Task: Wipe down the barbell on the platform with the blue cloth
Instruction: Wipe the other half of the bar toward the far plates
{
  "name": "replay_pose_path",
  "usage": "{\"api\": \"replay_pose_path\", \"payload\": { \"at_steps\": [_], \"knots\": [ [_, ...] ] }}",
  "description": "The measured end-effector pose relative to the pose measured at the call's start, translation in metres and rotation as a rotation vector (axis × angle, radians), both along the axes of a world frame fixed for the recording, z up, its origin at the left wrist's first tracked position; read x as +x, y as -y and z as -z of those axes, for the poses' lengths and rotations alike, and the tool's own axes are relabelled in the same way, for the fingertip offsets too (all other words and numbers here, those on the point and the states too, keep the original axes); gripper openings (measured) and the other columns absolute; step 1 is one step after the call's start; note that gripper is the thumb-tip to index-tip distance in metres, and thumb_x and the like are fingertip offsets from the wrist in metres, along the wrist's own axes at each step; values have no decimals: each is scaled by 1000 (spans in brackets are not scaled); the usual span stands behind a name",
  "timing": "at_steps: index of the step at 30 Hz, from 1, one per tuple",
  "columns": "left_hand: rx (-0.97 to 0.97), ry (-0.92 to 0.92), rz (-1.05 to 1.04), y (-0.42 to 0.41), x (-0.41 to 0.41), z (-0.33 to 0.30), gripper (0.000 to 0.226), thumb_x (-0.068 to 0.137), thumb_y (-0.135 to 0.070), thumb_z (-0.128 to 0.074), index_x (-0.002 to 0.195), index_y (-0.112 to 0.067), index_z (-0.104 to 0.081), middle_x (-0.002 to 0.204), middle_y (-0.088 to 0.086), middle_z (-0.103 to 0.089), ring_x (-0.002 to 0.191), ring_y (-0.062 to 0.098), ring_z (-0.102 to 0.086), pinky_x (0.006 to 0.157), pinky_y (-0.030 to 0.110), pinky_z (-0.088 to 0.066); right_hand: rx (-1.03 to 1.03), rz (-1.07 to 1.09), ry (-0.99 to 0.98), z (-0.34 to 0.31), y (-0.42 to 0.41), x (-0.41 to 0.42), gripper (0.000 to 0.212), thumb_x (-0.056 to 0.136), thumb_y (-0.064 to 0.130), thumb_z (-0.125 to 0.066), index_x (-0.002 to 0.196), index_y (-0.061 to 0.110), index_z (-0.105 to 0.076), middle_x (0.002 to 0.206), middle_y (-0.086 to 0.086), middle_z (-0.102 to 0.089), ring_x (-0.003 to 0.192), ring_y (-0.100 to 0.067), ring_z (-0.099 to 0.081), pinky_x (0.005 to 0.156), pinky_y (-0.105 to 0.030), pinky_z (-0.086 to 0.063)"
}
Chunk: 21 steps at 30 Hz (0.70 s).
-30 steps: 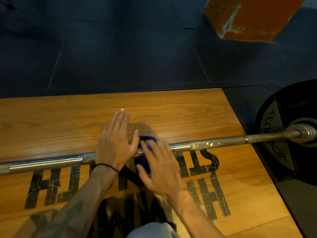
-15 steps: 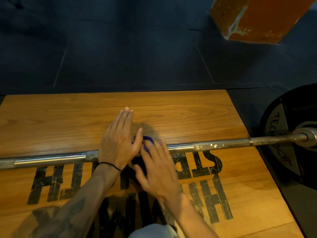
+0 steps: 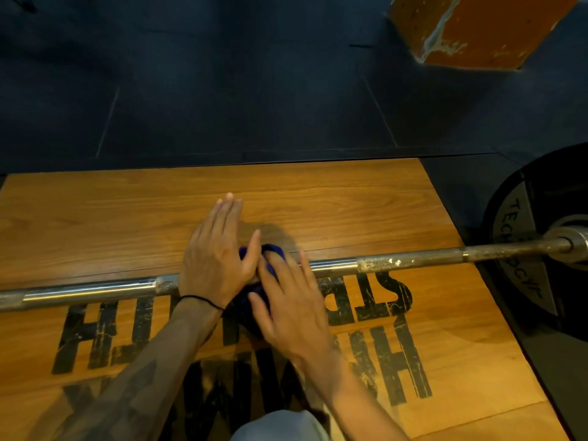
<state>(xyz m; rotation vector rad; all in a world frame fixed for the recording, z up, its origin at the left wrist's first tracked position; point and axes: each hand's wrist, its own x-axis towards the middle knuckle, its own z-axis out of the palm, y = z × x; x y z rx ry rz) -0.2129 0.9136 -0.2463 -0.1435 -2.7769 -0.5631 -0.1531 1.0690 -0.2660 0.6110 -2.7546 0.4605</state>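
A steel barbell (image 3: 407,261) lies across the wooden platform (image 3: 334,205) from left to right, with rusty, chalky patches on its shaft. The blue cloth (image 3: 274,251) is draped over the bar at mid-frame, mostly hidden under my hands. My left hand (image 3: 216,259) lies flat on the bar with straight fingers pointing away from me, its thumb against the cloth. My right hand (image 3: 291,300) presses on the cloth with spread, straight fingers, just right of the left hand.
A black weight plate (image 3: 521,249) sits on the bar's right sleeve beside the platform edge. An orange wooden box (image 3: 486,27) stands on the dark rubber floor at the far right. Black stencilled letters (image 3: 375,300) cover the near platform. My knee (image 3: 280,424) shows at the bottom.
My right hand has slid a little left along the bar onto the cloth, closing against the left hand. The left hand keeps its place on the bar.
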Motion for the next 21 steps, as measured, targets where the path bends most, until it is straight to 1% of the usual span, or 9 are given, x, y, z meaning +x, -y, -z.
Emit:
{"api": "replay_pose_path", "payload": {
  "at_steps": [4, 6, 8, 10, 13, 15, 17, 19, 21],
  "knots": [
    [-22, 20, 2, -2, -1, -2, 63, 102, -48, -33, 148, -6, -39, 156, 16, -38, 146, 26, -35, 115, 45, -36, -79, 280, -46, 2, -61, -9, 51, 106, 38, -41, 147, 9, -52, 142, -13, -57, 137, -30, -50, 129, -38, -3],
    [-49, 24, 7, -2, -1, -2, 65, 102, -50, -31, 149, -5, -37, 157, 16, -36, 147, 27, -33, 116, 46, -35, -111, 386, -68, 7, -68, -10, 53, 106, 37, -43, 146, 4, -52, 142, -17, -57, 140, -34, -46, 129, -41, -7],
    [-61, 30, 15, -1, -1, -2, 67, 102, -51, -29, 151, -6, -35, 159, 16, -32, 149, 27, -29, 118, 47, -33, -181, 445, -48, 9, -48, -10, 57, 106, 41, -43, 146, 1, -52, 145, -18, -55, 147, -34, -37, 129, -43, -11],
    [-79, 29, 26, 0, -1, -2, 68, 101, -52, -27, 153, -8, -30, 163, 15, -24, 151, 28, -22, 119, 49, -29, -193, 370, 17, 6, -17, -6, 61, 106, 47, -41, 149, 4, -47, 153, -15, -48, 153, -32, -26, 128, -50, -17],
    [-139, 40, 16, 0, -3, -1, 72, 101, -55, -26, 158, -12, -18, 167, 13, -7, 154, 27, -7, 123, 51, -20, -1, 87, 40, 7, 7, 5, 69, 107, 53, -34, 157, 6, -37, 164, -13, -34, 158, -30, -14, 128, -51, -17],
    [-163, 67, 3, 0, -2, -2, 75, 100, -57, -24, 159, -14, -12, 168, 12, 0, 155, 28, -1, 123, 53, -18, 95, 29, 16, 8, -6, 4, 69, 107, 53, -34, 160, 9, -33, 167, -12, -29, 159, -29, -13, 128, -50, -15],
    [-162, 90, 4, 1, -2, -3, 76, 99, -59, -21, 160, -14, -9, 168, 12, 3, 155, 28, 1, 123, 53, -16, 153, 92, -16, 8, -31, 1, 68, 108, 53, -31, 161, 11, -30, 168, -11, -28, 158, -29, -17, 128, -50, -12],
    [-159, 109, 9, 2, -3, -4, 76, 99, -60, -18, 160, -15, -6, 167, 11, 5, 154, 28, 3, 123, 54, -16, 85, 214, -24, 10, -61, -2, 67, 108, 51, -32, 161, 10, -30, 168, -12, -27, 158, -30, -17, 129, -47, -6],
    [-161, 114, 6, 3, -4, -3, 76, 99, -60, -17, 160, -15, -5, 167, 12, 5, 154, 28, 4, 123, 55, -17, 5, 331, -15, 13, -78, -3, 68, 108, 52, -31, 159, 7, -31, 168, -13, -25, 159, -28, -11, 129, -44, -2]
  ]
}}
